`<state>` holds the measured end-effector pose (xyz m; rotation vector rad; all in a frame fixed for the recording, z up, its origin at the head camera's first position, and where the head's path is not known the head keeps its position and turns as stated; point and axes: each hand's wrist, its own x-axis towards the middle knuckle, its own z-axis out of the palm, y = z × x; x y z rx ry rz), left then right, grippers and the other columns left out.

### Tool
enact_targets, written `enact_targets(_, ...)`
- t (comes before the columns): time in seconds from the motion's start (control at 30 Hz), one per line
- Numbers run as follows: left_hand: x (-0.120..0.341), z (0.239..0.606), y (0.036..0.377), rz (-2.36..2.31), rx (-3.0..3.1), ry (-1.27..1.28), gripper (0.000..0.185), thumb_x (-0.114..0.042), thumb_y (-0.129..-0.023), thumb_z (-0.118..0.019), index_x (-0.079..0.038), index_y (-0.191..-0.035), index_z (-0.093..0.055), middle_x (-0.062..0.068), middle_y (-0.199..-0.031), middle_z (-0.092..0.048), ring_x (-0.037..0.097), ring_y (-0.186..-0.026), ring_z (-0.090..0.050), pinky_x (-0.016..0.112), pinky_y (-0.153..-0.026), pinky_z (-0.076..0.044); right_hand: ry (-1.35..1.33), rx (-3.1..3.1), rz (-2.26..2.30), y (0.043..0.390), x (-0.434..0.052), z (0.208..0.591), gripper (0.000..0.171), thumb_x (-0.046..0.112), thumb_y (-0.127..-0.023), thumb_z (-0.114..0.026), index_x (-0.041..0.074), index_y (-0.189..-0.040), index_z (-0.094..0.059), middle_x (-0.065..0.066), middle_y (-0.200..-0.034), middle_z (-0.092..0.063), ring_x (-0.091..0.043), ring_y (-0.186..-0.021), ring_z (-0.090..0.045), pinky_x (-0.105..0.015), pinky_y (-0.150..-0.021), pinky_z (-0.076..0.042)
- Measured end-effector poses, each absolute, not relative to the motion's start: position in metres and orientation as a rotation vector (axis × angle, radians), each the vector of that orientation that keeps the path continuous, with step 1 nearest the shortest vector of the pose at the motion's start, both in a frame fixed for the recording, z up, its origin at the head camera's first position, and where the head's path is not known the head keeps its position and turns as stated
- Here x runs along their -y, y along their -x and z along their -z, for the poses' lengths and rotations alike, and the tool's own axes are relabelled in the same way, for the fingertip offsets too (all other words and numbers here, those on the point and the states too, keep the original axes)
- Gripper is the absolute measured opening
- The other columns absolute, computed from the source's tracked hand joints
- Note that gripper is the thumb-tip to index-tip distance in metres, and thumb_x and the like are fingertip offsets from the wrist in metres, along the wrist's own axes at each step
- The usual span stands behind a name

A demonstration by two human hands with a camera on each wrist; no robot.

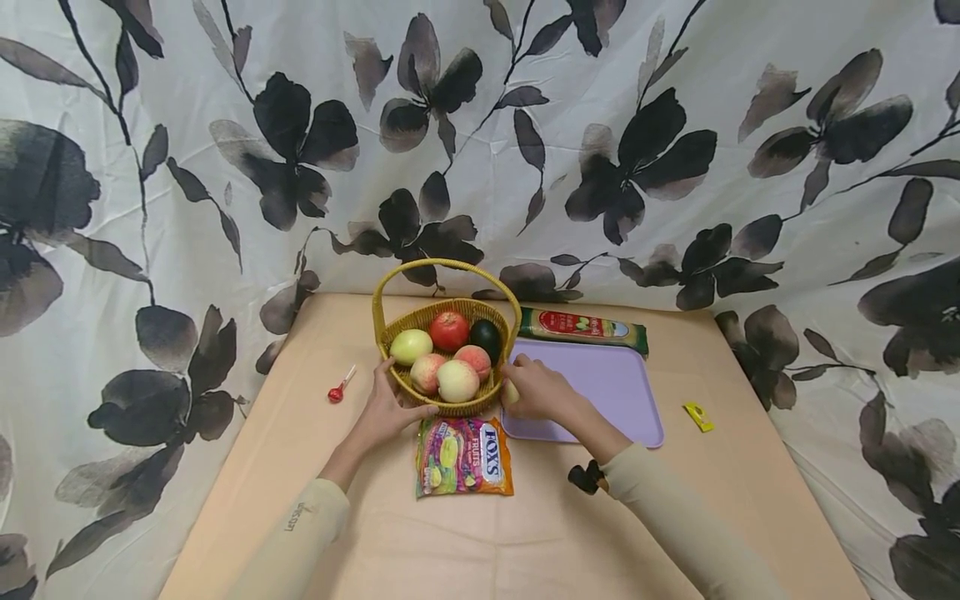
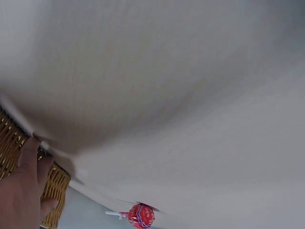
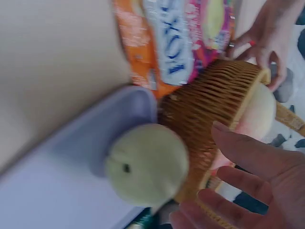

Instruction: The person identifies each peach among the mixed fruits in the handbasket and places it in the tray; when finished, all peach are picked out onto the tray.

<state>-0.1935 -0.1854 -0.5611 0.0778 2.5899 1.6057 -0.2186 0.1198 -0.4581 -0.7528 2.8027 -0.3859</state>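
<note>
While the left hand point(image 1: 385, 412) grips the basket point(image 3: 205, 102), the pale peach point(image 3: 147, 164) beside it at the tray point(image 1: 588, 383) could roll away, since the right hand point(image 1: 538, 389), fingers spread, leaves it unheld.

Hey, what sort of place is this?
Probably a staged tabletop indoors: a flowered cloth hangs behind a table, with a fruit basket and a purple tray laid out.

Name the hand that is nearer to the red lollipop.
Left. In the head view, the left hand is just right of the red lollipop, touching the basket; the right hand is farther off, at the basket's right side.
</note>
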Motion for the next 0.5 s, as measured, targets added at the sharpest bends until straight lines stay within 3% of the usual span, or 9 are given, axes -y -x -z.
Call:
enact_targets(0.1, 0.187, 0.56, 0.193, -1.609, -2.592, -0.079, 0.134, -0.048, -0.078, -0.091, -0.01, -0.164, 0.004, 0.03, -0.168, -0.023, 0.041, -0.156, -0.028, 0.058, -0.123, -0.036, 0.812, -2.798, 0.423, 0.226, -0.109, 0.447, 0.05, 0.019, -0.084, -0.087, 0.013, -0.13, -0.066, -0.014, -0.121, -0.064, -0.028, -0.095, -0.064, -0.044, -0.07, -0.06)
enact_targets(0.23, 0.188, 0.56, 0.193, -1.605, -2.602, -0.071, 0.135, -0.048, -0.077, -0.092, -0.011, -0.164, 0.004, 0.03, -0.167, -0.025, 0.041, -0.156, -0.029, 0.057, -0.123, -0.035, 0.888, -2.724, 0.516, 0.24, -0.091, 0.438, 0.059, 0.019, -0.084, -0.088, 0.007, -0.136, -0.062, -0.018, -0.125, -0.062, -0.024, -0.093, -0.059, -0.039, -0.076, -0.059)
enact_targets(0.5, 0.185, 0.56, 0.193, -1.623, -2.585, -0.062, 0.134, -0.05, -0.075, -0.092, -0.013, -0.164, 0.002, 0.029, -0.167, -0.022, 0.042, -0.156, -0.029, 0.057, -0.123, -0.036, 0.959, -2.582, 0.495, 0.258, -0.059, 0.438, 0.063, 0.016, -0.08, -0.092, 0.007, -0.135, -0.062, -0.018, -0.13, -0.061, -0.029, -0.115, -0.056, -0.045, -0.1, -0.056)
